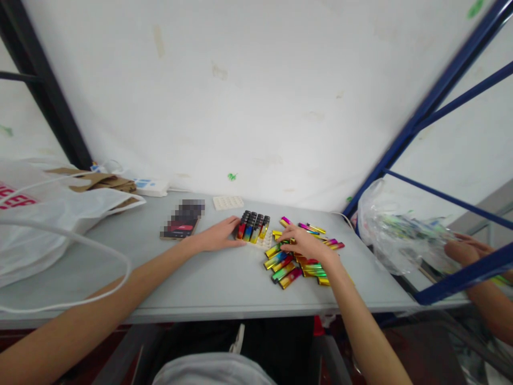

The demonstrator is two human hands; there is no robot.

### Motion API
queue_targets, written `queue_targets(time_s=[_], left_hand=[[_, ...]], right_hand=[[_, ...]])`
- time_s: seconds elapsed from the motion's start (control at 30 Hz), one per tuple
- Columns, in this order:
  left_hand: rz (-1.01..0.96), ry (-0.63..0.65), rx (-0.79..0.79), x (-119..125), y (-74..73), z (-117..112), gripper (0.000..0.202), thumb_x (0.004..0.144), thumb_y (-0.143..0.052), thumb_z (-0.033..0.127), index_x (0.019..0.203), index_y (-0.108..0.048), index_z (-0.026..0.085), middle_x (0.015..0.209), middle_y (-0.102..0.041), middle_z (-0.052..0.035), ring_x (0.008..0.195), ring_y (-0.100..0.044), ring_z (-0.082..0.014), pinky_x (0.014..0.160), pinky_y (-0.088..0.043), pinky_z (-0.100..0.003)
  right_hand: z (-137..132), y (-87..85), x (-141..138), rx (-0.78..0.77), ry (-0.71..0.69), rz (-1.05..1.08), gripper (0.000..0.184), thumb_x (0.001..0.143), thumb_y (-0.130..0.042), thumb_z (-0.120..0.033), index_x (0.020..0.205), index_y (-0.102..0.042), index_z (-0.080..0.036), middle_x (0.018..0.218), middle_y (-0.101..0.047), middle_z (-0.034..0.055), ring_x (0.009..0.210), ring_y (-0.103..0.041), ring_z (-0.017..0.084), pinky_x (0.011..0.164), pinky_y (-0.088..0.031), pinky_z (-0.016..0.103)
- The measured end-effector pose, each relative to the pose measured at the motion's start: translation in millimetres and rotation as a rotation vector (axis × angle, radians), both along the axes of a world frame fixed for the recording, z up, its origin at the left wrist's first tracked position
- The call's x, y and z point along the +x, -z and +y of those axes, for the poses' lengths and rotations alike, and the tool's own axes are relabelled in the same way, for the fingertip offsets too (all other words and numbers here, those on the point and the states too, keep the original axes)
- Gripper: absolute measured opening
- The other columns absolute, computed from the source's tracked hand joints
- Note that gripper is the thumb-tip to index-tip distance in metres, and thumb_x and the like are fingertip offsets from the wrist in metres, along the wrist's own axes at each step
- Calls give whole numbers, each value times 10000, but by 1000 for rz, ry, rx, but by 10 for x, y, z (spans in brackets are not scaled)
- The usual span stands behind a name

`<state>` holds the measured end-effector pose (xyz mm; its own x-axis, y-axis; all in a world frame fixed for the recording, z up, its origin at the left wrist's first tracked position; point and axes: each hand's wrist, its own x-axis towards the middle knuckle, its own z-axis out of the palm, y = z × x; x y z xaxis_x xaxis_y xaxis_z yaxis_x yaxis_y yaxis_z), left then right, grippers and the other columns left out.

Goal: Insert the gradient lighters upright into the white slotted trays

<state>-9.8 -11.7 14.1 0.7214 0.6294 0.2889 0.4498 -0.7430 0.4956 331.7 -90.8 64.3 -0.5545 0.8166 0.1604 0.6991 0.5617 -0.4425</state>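
Note:
A white pegged tray [264, 239] holds upright lighters [252, 227] with black tops and shiny red, blue and yellow bodies, in rows on its left part. My left hand [220, 235] is at the tray's left side, its thumb near the front and its fingers behind, gripping it. To the right lies a loose pile of shiny multicoloured lighters [286, 270]. Above the pile's near left part, my right hand [304, 243] has curled fingers, with a yellow lighter [276, 234] at the fingertips. The palm side of this hand is hidden.
Behind stands another white tray [228, 202] near the wall. A phone [182, 219] lies left of my left hand. White plastic bags [60, 230] and a cable cover the far left. A blue metal frame [401, 139] borders the right, with another person's hands [465, 251] beyond.

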Motion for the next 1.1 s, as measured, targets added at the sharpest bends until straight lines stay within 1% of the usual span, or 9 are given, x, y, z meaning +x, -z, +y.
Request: queue_targets(time_s=[0.2, 0.37, 0.53, 0.63, 0.73, 0.87, 0.93, 1.0, 1.1], left_hand=[[5, -12, -5, 10, -28, -28, 641, 921, -699, 645, 1329, -602, 161, 1343, -645, -178, 1271, -629, -373, 1180, -482, -479], [-20, -5, 1, 9, -37, -41, 600, 919, -707, 639, 1284, -617, 172, 1291, -661, -159, 1215, -652, -359, 1147, -512, -471], [-12, -4, 3, 0, -25, -34, 601, 929, -717, 615, 1317, -603, 171, 1324, -648, -169, 1251, -637, -358, 1161, -499, -474], [-8, -8, 5, -10, -7, -26, 622, 934, -714, 623, 1335, -600, 162, 1333, -646, -176, 1247, -639, -362, 1167, -490, -489], [-11, -12, 20, -22, 14, -16, 646, 932, -708, 657, 1341, -606, 167, 1321, -657, -171, 1224, -651, -363, 1145, -501, -492], [-12, -5, 33, -27, 20, -15, 648, 935, -702, 671, 1348, -606, 181, 1311, -665, -160, 1203, -661, -358, 1125, -507, -479], [-10, -3, 26, -22, 8, -24, 645, 938, -700, 663, 1353, -602, 179, 1320, -662, -159, 1215, -658, -358, 1133, -501, -477], [-10, -5, 14, -14, -7, -32, 652, 935, -704, 654, 1358, -598, 168, 1326, -658, -167, 1234, -652, -364, 1145, -496, -476], [-18, -1, 3, -2, -18, -32, 648, 926, -713, 633, 1359, -600, 164, 1332, -658, -171, 1264, -641, -371, 1156, -494, -471]], right_hand=[[11, -11, -19, -32, -38, -44, 64, 928, -806, -261, 991, -797, -257, 1159, -740, 94, 1320, -620, 308, 1132, -469, 468], [50, -28, 40, -80, 32, 108, 157, 941, -761, -333, 1050, -741, -221, 1109, -756, 77, 1012, -707, 248, 954, -552, 408], [75, -81, 4, -107, 124, 493, 357, 877, -803, -465, 1135, -752, -224, 1135, -763, 83, 1041, -702, 239, 934, -564, 395], [108, -134, -117, -129, 192, 752, 467, 817, -858, -517, 1170, -758, -229, 1032, -759, 63, 969, -706, 229, 867, -575, 373], [161, -182, -293, -217, 233, 969, 500, 790, -865, -602, 1091, -757, -218, 940, -734, 48, 866, -704, 216, 786, -586, 358], [202, -194, -544, -294, 194, 1160, 544, 769, -833, -700, 1028, -656, -256, 1021, -713, 40, 844, -710, 198, 715, -597, 332], [197, -156, -640, -337, 185, 1161, 546, 808, -774, -731, 1053, -585, -281, 884, -670, -10, 629, -612, 139, 576, -530, 282], [186, -88, -705, -381, 198, 1115, 547, 842, -717, -753, 1084, -541, -295, 698, -529, -81, 459, -387, 93, 443, -355, 225], [184, 38, -750, -338, 257, 1008, 554, 868, -630, -804, 1037, -534, -285, 605, -323, -119, 445, -193, 90, 422, -168, 215]])
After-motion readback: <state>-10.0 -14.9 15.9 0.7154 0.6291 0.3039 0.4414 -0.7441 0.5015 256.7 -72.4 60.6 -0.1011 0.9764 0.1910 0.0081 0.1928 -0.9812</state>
